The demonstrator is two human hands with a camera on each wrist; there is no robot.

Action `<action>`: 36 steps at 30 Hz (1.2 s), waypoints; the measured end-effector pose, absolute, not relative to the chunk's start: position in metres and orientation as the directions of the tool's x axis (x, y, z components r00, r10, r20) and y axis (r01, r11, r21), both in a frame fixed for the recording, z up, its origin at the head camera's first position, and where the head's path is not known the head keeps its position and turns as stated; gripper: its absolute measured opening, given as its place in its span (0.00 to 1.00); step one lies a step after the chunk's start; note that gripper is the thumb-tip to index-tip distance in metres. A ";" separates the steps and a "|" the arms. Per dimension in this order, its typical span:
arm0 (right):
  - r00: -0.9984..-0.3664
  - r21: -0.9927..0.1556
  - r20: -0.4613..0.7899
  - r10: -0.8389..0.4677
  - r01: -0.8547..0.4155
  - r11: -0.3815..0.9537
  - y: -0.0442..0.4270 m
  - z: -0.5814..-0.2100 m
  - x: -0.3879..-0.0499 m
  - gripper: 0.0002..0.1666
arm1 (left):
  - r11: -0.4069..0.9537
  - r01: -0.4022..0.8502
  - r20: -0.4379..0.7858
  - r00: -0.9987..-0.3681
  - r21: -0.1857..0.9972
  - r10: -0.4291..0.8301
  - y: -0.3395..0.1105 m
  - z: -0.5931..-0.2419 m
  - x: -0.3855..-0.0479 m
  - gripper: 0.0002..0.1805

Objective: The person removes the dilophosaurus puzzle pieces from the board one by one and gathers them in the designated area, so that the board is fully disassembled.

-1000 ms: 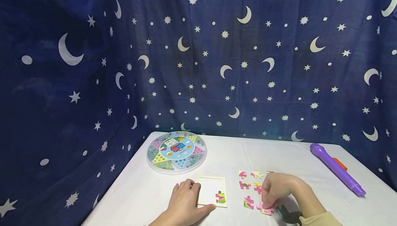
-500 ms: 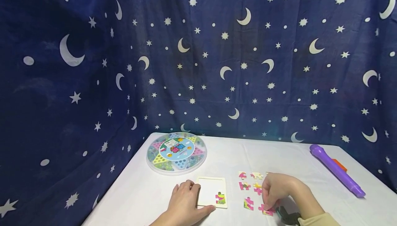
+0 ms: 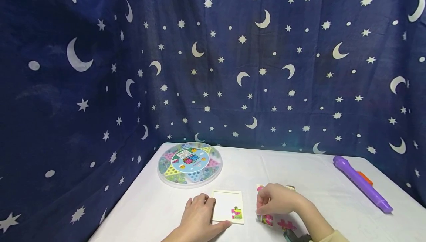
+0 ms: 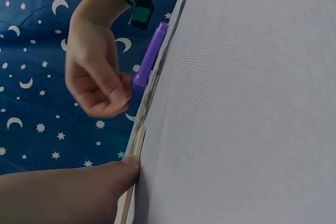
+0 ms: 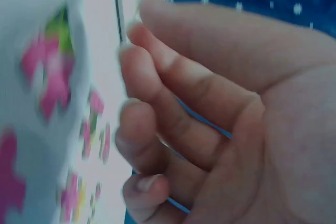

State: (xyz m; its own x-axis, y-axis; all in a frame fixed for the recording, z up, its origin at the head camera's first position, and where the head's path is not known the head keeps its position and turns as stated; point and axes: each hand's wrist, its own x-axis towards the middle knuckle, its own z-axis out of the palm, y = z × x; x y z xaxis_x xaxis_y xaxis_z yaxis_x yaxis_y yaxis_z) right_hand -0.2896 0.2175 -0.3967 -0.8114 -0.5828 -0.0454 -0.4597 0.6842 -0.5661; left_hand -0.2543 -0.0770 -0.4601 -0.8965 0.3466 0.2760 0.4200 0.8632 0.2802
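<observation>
In the head view my left hand (image 3: 199, 217) rests on the left side of a small white puzzle frame (image 3: 216, 220), thumb along its near edge. One green-and-pink puzzle piece (image 3: 237, 213) lies in the frame's near right corner. My right hand (image 3: 277, 198) hovers right of the frame, thumb and forefinger pinched together. A thin pale edge between its fingertips in the right wrist view looks like a puzzle piece seen edge-on; its face is hidden. Below that hand lie a pink-and-green piece (image 3: 267, 220) and a pink piece (image 3: 286, 224). The hand covers others.
A round clear-lidded marble board game (image 3: 189, 165) stands at the back left of the white table (image 3: 299, 168). A purple stick-shaped toy (image 3: 362, 184) lies at the right, with an orange object (image 3: 365, 177) beside it. A starry curtain (image 3: 213, 68) encloses the back and left.
My right hand has moved left from the pink piece, which now lies uncovered, to above the pieces nearer the frame. The left hand stays on the frame.
</observation>
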 end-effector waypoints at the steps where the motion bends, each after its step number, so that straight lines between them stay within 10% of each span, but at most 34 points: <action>1: -0.812 -0.567 -0.033 -0.583 -0.465 0.680 0.212 -0.397 -0.289 0.11 | 0.864 0.416 0.272 -0.899 0.284 0.344 -0.077 -0.460 -0.254 0.48; 15: -0.790 -0.556 0.103 -0.604 -0.549 0.624 0.172 -0.414 -0.287 0.03 | 0.859 0.437 0.291 -0.886 0.266 0.361 -0.078 -0.462 -0.256 0.48; 36: -0.748 -0.451 0.009 -0.664 -0.596 0.665 0.159 -0.421 -0.282 0.23 | 0.849 0.450 0.295 -0.881 0.277 0.371 -0.079 -0.463 -0.257 0.48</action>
State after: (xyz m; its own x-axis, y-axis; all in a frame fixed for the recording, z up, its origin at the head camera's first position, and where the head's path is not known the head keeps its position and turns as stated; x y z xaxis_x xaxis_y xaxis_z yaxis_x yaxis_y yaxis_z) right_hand -0.2818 0.1588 -0.4210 -0.7478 -0.6639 0.0094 -0.5956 0.6646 -0.4512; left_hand -0.2566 -0.0786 -0.4630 -0.8806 0.3709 0.2950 0.4503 0.8489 0.2770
